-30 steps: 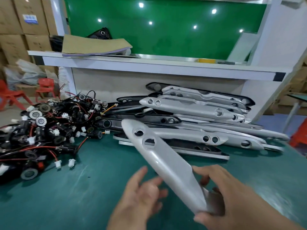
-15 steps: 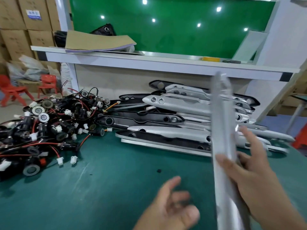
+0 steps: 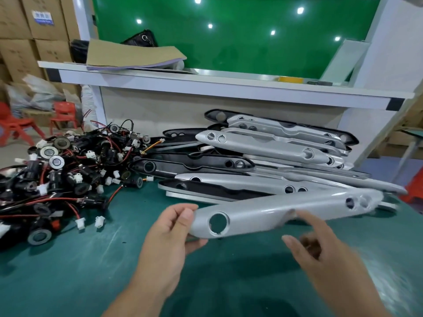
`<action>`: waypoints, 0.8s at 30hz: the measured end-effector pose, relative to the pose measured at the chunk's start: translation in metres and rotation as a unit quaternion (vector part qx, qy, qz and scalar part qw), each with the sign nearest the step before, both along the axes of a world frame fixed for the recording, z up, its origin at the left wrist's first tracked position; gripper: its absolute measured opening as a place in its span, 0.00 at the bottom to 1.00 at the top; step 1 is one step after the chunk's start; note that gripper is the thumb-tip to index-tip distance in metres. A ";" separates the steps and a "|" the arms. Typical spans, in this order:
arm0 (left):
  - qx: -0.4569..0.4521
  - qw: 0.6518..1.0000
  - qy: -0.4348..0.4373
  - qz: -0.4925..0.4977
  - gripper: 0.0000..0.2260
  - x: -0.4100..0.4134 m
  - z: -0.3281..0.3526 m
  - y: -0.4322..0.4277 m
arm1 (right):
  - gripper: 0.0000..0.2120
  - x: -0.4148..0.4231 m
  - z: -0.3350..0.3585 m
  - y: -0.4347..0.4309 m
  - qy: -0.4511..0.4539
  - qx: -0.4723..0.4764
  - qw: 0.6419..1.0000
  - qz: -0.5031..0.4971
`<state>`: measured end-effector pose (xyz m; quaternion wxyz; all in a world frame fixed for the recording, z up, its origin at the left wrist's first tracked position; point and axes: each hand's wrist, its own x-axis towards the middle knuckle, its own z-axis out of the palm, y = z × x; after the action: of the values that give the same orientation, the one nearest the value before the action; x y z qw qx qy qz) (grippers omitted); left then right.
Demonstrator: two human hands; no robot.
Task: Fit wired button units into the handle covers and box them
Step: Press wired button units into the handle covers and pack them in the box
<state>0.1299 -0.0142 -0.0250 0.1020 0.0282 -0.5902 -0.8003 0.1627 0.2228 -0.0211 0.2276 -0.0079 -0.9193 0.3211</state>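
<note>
Head view: the left hand (image 3: 167, 236) pinches one end of a long silver plastic handle cover (image 3: 274, 213). The right hand (image 3: 325, 255), fingers (image 3: 306, 219) uncurled, hovers just below its middle.

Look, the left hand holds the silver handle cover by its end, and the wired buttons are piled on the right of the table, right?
No. In the head view the left hand holds the silver handle cover by its end, but the wired button units are piled on the left of the table.
</note>
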 end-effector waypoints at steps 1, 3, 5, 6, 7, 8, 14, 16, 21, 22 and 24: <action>-0.035 0.999 0.009 0.002 0.12 -0.006 0.003 -0.008 | 0.19 -0.002 -0.002 0.006 0.057 0.091 0.994 -0.032; -0.095 0.995 0.011 -0.008 0.14 -0.017 0.008 -0.021 | 0.27 -0.006 -0.005 0.013 0.136 0.227 0.962 -0.061; -0.106 0.994 -0.002 -0.026 0.15 -0.026 0.011 -0.033 | 0.37 -0.015 -0.007 0.024 0.121 0.310 0.941 -0.060; -0.089 0.995 -0.014 -0.036 0.15 -0.030 0.012 -0.039 | 0.40 -0.018 -0.007 0.031 0.096 0.338 0.935 -0.056; -0.066 0.996 -0.027 -0.045 0.14 -0.034 0.012 -0.045 | 0.41 -0.022 -0.008 0.038 0.071 0.357 0.930 -0.056; -0.045 0.997 -0.040 -0.054 0.12 -0.037 0.010 -0.051 | 0.41 -0.025 -0.008 0.043 0.043 0.366 0.928 -0.059; -0.187 0.978 -0.075 -0.048 0.08 -0.048 -0.012 -0.075 | 0.38 -0.036 -0.025 0.059 -0.002 0.349 0.934 -0.079; -0.398 0.914 -0.041 0.063 0.06 -0.058 -0.013 -0.091 | 0.38 -0.036 -0.028 0.065 0.010 0.337 0.936 -0.099; -0.703 0.651 -0.186 0.218 0.23 -0.083 -0.012 -0.163 | 0.38 -0.034 -0.034 0.077 -0.007 0.298 0.945 -0.133; -0.690 0.651 -0.252 0.193 0.24 -0.083 -0.013 -0.173 | 0.37 -0.035 -0.034 0.077 -0.009 0.295 0.946 -0.136; -0.680 0.652 -0.296 0.160 0.23 -0.086 -0.019 -0.183 | 0.34 -0.036 -0.036 0.078 -0.006 0.298 0.943 -0.146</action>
<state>0.0437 -0.1974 -0.0442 0.0390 0.2797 -0.9545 -0.0959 0.1266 0.3007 -0.0570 0.2580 -0.0757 -0.9632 -0.0041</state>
